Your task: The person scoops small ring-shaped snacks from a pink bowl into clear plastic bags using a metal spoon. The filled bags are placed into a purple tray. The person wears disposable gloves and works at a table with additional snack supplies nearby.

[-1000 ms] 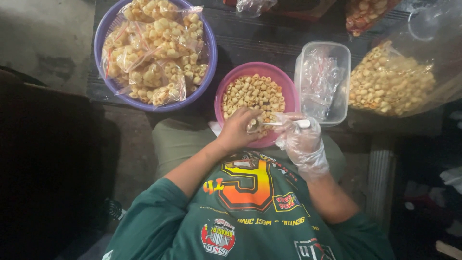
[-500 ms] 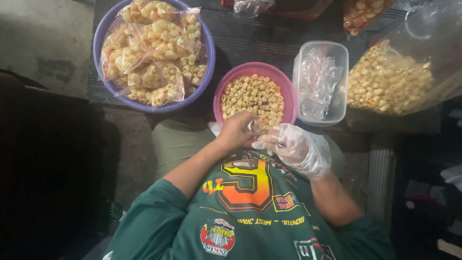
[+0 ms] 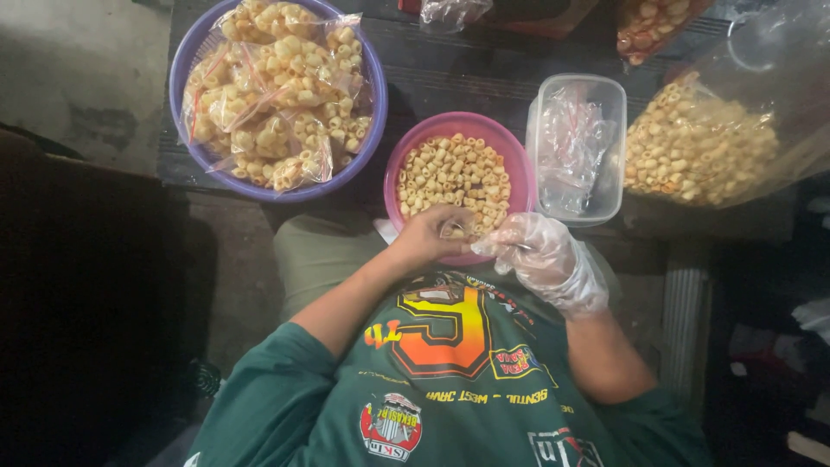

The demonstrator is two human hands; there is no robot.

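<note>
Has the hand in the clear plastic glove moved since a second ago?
Yes. The gloved right hand has come down and inward from beside the clear plastic tub to the near rim of the pink bowl.

You have a dark slatted bench [image 3: 484, 78] carrying everything. At its left end sits a purple basin [image 3: 192, 60] piled with small sealed bags of puffed snacks. Near the middle, at the near edge, stands a pink bowl [image 3: 510, 151] of loose ring-shaped snacks. Just beside it to the right is a clear plastic tub [image 3: 605, 95] of empty bags. At the right end lies a big clear sack [image 3: 700, 147] of the same snacks.
</note>
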